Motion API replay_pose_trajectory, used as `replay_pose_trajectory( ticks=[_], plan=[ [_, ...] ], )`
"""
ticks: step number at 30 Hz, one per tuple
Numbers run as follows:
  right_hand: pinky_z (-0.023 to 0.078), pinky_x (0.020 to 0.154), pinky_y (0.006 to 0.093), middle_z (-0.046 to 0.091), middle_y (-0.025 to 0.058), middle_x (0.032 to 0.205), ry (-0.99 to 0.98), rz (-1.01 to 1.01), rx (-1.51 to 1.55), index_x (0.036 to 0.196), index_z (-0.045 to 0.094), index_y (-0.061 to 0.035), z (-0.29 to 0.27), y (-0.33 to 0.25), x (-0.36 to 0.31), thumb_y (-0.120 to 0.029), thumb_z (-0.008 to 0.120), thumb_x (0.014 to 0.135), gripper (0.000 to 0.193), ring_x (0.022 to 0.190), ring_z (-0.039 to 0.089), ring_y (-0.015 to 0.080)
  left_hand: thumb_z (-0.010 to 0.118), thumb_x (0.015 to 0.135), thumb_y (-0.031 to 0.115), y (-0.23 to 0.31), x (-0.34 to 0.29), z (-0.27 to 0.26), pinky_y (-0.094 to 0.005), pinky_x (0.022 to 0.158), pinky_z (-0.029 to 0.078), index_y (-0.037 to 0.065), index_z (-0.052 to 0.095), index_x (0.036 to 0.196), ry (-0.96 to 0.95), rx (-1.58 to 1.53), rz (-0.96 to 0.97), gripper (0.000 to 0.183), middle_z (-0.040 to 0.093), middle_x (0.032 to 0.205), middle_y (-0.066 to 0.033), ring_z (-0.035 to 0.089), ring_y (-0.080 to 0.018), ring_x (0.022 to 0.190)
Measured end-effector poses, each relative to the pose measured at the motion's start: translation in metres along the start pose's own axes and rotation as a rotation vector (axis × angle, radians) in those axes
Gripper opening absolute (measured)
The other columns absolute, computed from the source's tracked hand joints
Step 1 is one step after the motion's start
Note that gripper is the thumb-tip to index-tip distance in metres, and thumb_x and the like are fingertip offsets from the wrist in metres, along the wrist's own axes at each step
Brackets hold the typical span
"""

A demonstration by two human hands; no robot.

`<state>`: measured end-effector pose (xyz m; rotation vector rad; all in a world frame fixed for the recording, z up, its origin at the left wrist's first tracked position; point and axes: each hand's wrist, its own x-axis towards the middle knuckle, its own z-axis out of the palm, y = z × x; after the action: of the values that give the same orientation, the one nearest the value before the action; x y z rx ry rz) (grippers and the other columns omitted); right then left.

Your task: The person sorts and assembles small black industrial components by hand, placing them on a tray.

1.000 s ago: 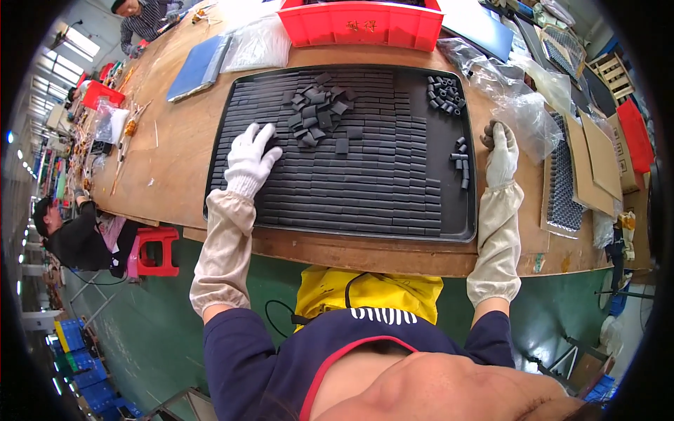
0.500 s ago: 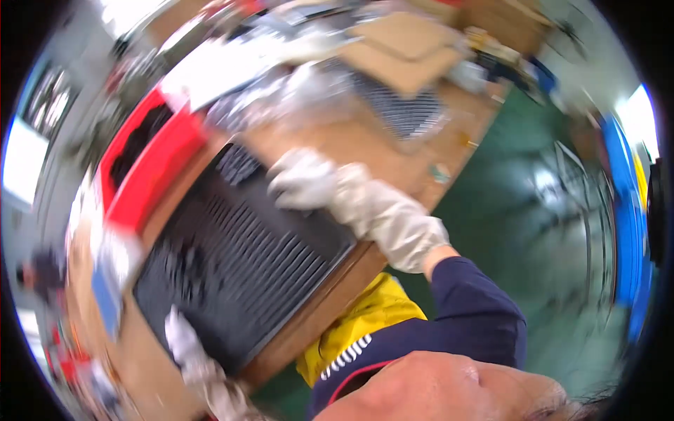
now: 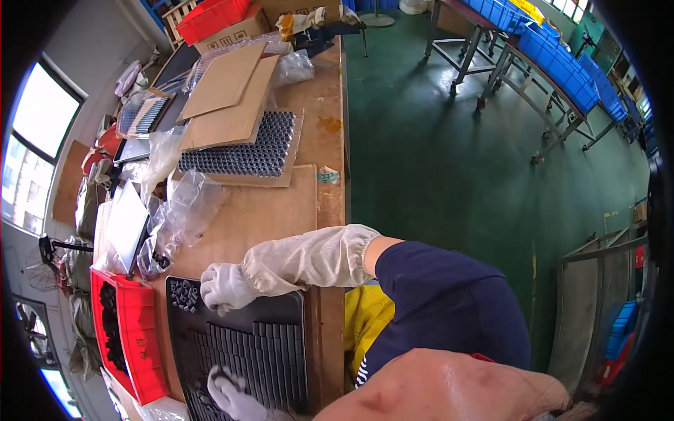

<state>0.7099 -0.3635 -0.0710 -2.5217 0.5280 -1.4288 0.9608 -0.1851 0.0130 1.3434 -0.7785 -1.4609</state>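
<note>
A black tray (image 3: 239, 313) lies on the wooden table, holding rows of short black cylindrical pieces (image 3: 260, 354). Loose small black pieces (image 3: 184, 295) are heaped in its far left corner. My right hand (image 3: 228, 288), in a white glove, rests beside that heap; its fingers curl down and hide whatever is in them. Over the tray's near left part is my left hand (image 3: 235, 396), also gloved, thumb and fingers apart with a dark gap between them. Nothing held shows there.
A red bin (image 3: 144, 337) with black pieces stands left of the tray. Farther up the table are plastic bags (image 3: 193, 203), cardboard sheets (image 3: 232, 98) and a grid of metallic pieces (image 3: 270, 147). Blue crates (image 3: 554, 59) sit on wheeled racks across the green floor.
My view has turned, so the tray now stands nearly straight before me. My right hand has come to the loose heap in the corner; my left hand remains over the tray's near left part.
</note>
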Motion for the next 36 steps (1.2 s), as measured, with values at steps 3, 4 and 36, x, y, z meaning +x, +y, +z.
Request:
replay_pose_trajectory(
  ticks=[3, 4, 36],
  plan=[
    [0.052, 0.079, 0.0428, 0.069, 0.0054, 0.087, -0.245, 0.228, 0.291, 0.084, 0.071, -0.0153, 0.009, -0.023, 0.029, -0.027, 0.080, 0.072, 0.019, 0.087, 0.065, 0.0294, 0.046, 0.103, 0.020, -0.016, -0.012, 0.078, -0.0203, 0.067, 0.042, 0.006, 0.062, 0.123, 0.426, 0.405, 0.349, 0.029, 0.065, 0.098, -0.0037, 0.056, -0.0077, 0.080],
    [0.053, 0.074, 0.0428, 0.069, 0.0069, 0.083, -0.099, 0.148, 0.314, 0.083, 0.071, -0.0142, 0.007, -0.029, 0.030, -0.024, 0.080, 0.071, 0.018, 0.082, 0.067, 0.0299, 0.047, 0.103, 0.019, -0.015, -0.003, 0.078, -0.0191, 0.066, 0.041, 0.007, 0.062, 0.124, 0.394, 0.353, 0.326, 0.028, 0.065, 0.100, -0.0020, 0.054, -0.0058, 0.079],
    [0.051, 0.080, 0.0301, 0.061, 0.0088, 0.098, -0.355, 0.424, 0.686, 0.101, 0.070, -0.0029, -0.025, -0.063, 0.018, 0.006, 0.064, 0.087, 0.018, 0.091, 0.062, 0.0186, 0.058, 0.101, 0.034, -0.016, -0.004, 0.080, -0.0200, 0.071, 0.047, 0.008, 0.056, 0.125, -0.022, -0.055, -0.128, 0.036, 0.061, 0.099, -0.0002, 0.050, -0.0047, 0.078]
  ],
)
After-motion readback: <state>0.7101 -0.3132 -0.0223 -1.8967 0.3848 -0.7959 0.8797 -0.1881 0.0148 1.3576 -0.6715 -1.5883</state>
